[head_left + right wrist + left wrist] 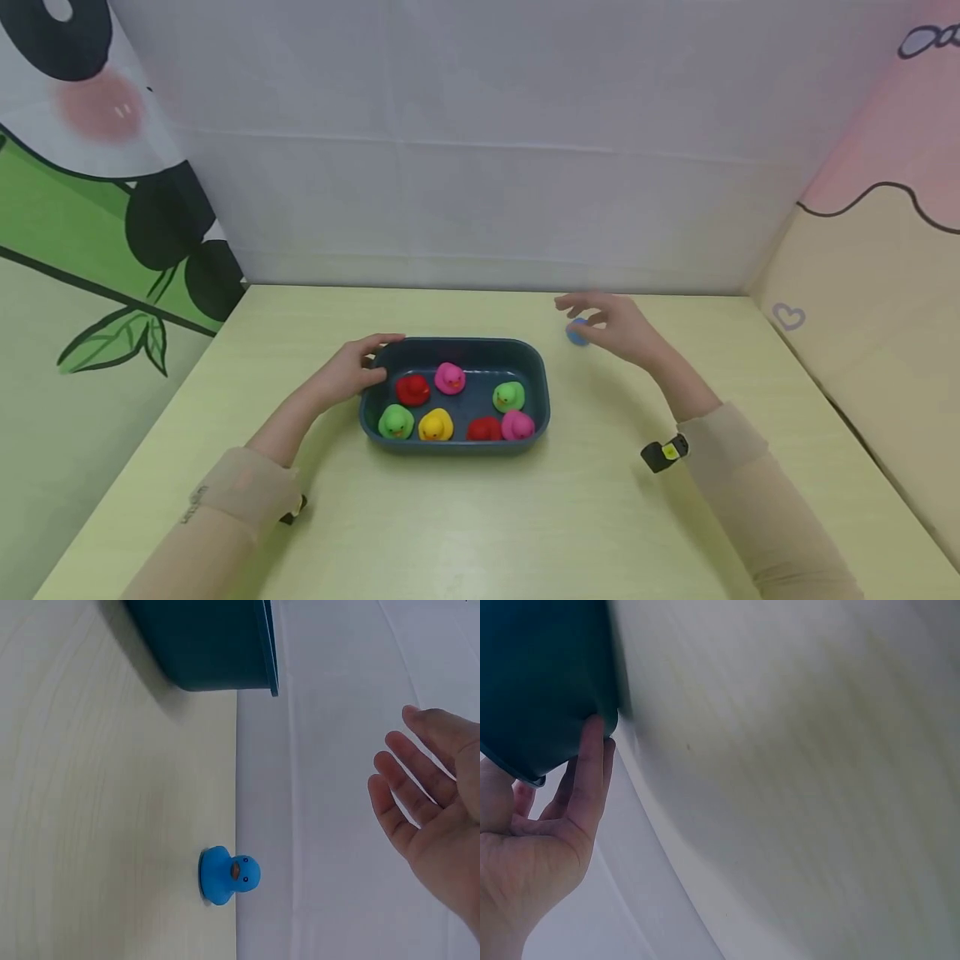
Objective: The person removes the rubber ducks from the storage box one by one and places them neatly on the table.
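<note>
Nearest us, left of the tray (453, 448), lay a sleeve (225, 504) with lettering we couldn't read. Our left hand (347, 372) gripped the tray's left end; inside we counted two green ducks (396, 423), two red ducks (412, 390), one yellow duck (436, 426), two pink ducks (450, 379). Right of it stood one blue duck (217, 876), our right hand (613, 327) near, loosely spread, holding nothing.

in the head view, the right hand (611, 329) partly covers the blue duck (577, 337); the left hand (348, 372) hides a corner of the tray (453, 448). print (193, 503) on the left sleeve (247, 487) is too small to read. both wrist views cut off the tray; the right one also crops the right hand at its edge.
</note>
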Motion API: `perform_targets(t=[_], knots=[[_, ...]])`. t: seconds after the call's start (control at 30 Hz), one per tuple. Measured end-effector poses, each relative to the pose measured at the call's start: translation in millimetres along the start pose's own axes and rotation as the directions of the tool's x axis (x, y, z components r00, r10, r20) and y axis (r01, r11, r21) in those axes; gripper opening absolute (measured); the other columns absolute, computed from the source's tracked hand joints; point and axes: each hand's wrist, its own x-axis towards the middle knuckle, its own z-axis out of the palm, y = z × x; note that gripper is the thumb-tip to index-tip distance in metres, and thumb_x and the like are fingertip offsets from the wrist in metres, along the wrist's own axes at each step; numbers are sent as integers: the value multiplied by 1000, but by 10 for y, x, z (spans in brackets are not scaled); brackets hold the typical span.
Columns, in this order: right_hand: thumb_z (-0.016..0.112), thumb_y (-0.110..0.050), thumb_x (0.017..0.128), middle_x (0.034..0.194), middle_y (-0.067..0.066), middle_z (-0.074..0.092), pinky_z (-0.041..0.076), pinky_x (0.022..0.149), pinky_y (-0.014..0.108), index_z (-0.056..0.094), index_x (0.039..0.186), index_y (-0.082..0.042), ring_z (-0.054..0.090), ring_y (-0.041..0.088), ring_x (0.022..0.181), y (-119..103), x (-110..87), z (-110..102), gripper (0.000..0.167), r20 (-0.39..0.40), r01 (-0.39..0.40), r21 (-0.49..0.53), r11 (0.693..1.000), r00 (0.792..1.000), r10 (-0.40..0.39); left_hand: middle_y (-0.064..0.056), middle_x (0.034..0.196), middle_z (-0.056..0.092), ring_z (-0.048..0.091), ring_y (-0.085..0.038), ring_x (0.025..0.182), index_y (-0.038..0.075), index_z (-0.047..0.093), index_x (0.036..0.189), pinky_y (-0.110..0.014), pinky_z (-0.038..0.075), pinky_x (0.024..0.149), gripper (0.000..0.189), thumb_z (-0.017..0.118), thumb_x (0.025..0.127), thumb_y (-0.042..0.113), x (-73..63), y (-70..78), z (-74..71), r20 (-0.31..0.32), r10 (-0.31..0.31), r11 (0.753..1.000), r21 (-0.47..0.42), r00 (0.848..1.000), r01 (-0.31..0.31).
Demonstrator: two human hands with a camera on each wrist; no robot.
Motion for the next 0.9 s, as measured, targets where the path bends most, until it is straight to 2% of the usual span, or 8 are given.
perform_targets(t=[0.27,0.43,0.53,0.67,0.77,0.9], knots=[[66,-21,88,113,-1,66,52,84,35,61,125,-16,61,14,96,-203,-77,136,38,-28,-16,20,1000,999,16,-21,137,44,53,-34,99,23,41,142,-29,48,61,56,53,90,6,14,-12,17,-5,4,1000,13,1000,-4],[67,-16,87,113,2,67,53,81,32,62,124,-14,65,15,93,-283,-120,263,38,-26,-39,77,996,999,41,-21,137,44,53,-33,97,23,41,142,-29,48,59,56,53,90,6,15,-9,19,-2,8,1000,14,1000,-8],[66,-11,87,118,6,65,53,82,31,61,124,-10,66,21,96,-311,-134,351,38,-15,-36,106,994,999,38,-22,136,44,53,-33,97,22,41,142,-29,48,60,56,53,90,6,6,2,13,1,5,1000,11,1000,-5],[67,-6,86,121,12,63,51,88,38,60,123,-3,62,29,106,-339,-141,464,38,-10,-2,165,986,1000,4,-22,138,42,53,-35,100,22,40,142,-30,49,62,56,53,91,6,-2,6,9,2,2,1000,9,1000,-2],[68,-5,85,120,14,63,49,91,43,60,122,0,60,29,110,-339,-151,543,39,-10,17,205,979,1000,-15,-23,139,41,53,-36,102,22,40,143,-30,49,63,56,53,91,6,8,-10,13,5,4,1000,8,1000,-4],[69,-8,84,119,11,64,49,91,39,61,122,-4,61,27,110,-325,-167,642,40,11,18,232,973,1000,-21,-23,139,41,53,-37,104,22,40,143,-30,50,64,56,54,91,6,24,-29,18,6,10,1000,9,1000,-10]])
